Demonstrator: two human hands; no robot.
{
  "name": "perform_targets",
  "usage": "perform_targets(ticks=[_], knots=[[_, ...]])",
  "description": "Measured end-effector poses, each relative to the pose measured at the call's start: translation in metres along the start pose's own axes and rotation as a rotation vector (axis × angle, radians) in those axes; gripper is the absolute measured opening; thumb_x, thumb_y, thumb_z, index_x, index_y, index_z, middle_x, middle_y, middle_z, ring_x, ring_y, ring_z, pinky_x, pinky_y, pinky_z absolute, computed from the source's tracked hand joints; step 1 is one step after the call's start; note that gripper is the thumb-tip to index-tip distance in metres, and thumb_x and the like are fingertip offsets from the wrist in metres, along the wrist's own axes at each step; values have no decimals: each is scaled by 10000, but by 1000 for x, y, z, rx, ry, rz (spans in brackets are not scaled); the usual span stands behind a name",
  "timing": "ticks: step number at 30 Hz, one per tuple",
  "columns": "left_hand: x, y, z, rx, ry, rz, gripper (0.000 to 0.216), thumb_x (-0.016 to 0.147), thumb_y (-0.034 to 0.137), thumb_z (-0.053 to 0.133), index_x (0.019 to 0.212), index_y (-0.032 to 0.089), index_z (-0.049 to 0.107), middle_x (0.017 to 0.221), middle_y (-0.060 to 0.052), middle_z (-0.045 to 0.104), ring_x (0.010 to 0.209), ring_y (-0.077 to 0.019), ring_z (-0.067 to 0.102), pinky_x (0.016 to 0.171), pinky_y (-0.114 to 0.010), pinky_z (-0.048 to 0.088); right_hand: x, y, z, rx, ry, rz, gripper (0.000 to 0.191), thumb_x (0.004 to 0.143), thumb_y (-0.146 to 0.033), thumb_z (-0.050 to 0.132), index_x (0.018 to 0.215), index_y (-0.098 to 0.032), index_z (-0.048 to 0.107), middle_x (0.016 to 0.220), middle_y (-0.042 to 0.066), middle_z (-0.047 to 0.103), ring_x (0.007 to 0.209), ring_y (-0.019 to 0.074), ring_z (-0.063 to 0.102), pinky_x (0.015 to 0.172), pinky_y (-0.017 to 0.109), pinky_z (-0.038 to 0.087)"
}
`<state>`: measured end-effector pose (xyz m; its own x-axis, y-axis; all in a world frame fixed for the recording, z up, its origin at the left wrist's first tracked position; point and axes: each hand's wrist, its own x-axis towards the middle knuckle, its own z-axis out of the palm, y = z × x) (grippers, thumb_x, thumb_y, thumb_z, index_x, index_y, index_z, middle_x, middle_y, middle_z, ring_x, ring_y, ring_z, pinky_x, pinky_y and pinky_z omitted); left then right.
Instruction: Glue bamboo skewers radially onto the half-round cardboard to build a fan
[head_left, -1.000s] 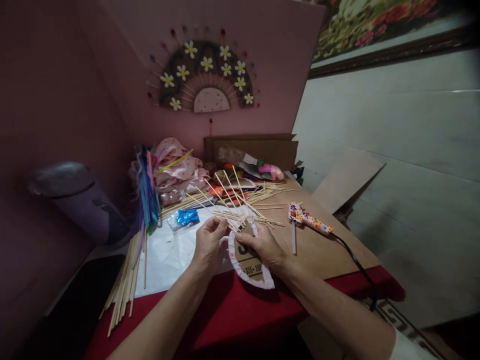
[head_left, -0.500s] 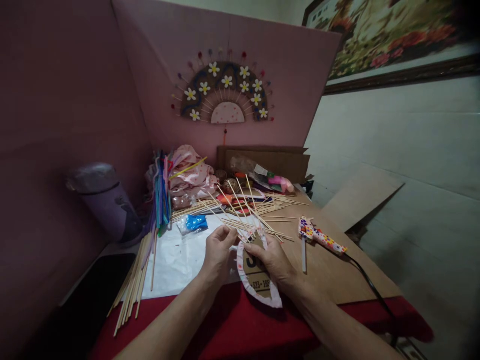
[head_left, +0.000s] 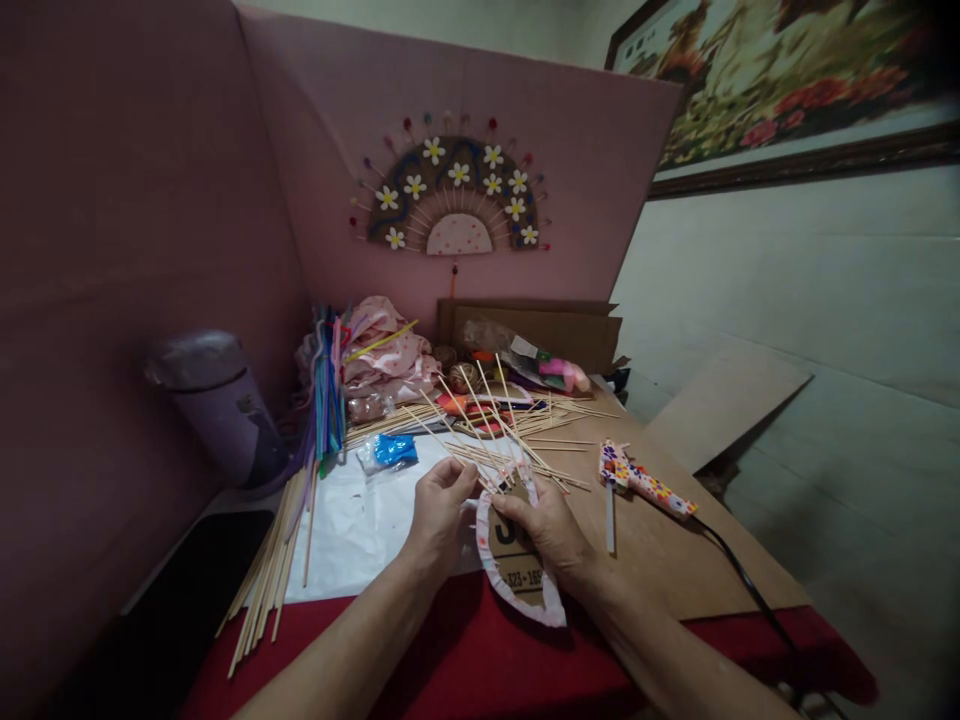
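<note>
My right hand [head_left: 551, 525] grips a half-round cardboard piece [head_left: 517, 560], its thumb pressed on the face. Pale pink cloth is folded over the rim of the piece, and printed numbers show on the bare brown cardboard. Several thin wooden sticks [head_left: 471, 415] fan out from its upper edge, pointing away from me. At the left side of that edge, my left hand [head_left: 442, 505] is closed, thumb and forefinger pinched on the lower end of one stick. The exact contact between stick and cardboard is partly hidden by the fingers.
A flower-patterned glue gun [head_left: 645, 482] lies on brown board at right, its black cord [head_left: 739, 570] running off the edge. Loose sticks [head_left: 262, 590] lie at left. A blue packet [head_left: 394, 449], pipe cleaners [head_left: 328, 390] and pink cloth [head_left: 382, 350] are behind. A decorated fan [head_left: 459, 180] hangs ahead.
The whole view has shifted slightly, so everything appears a little lower. Both hands keep the same hold on the cardboard piece and stick.
</note>
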<state>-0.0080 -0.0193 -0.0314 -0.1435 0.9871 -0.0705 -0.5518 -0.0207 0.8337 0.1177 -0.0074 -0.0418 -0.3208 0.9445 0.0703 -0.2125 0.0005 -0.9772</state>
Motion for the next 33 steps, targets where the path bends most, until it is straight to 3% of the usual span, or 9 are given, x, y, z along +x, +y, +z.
perform_targets(ticks=[8,15,22,33], knots=[[1,2,0,7,8,-5,289,598,297,729,561,153,482,528,33,525,472,-77,463,462,-207,383,-1,-2,1,53,-23,15,332,663,-313,702,934,-160,587,844,42,671,696,162,614,677,278,485],[-3,-1,2,22,28,9,307,618,331,715,570,158,466,519,38,503,454,-70,434,427,-193,349,-1,-3,1,73,-14,44,339,656,-301,712,939,-152,599,839,46,675,659,138,598,616,238,475],[-4,1,2,62,47,-19,316,665,437,661,672,136,564,607,-14,565,535,-95,504,466,-202,386,-3,-9,3,65,8,54,350,654,-309,715,939,-139,603,784,37,668,655,141,597,614,236,470],[-5,7,3,81,55,85,322,589,385,730,558,134,531,539,-2,567,469,-85,496,428,-191,388,-5,-7,1,58,-56,35,358,684,-340,693,981,-160,608,862,54,676,739,192,624,671,295,487]])
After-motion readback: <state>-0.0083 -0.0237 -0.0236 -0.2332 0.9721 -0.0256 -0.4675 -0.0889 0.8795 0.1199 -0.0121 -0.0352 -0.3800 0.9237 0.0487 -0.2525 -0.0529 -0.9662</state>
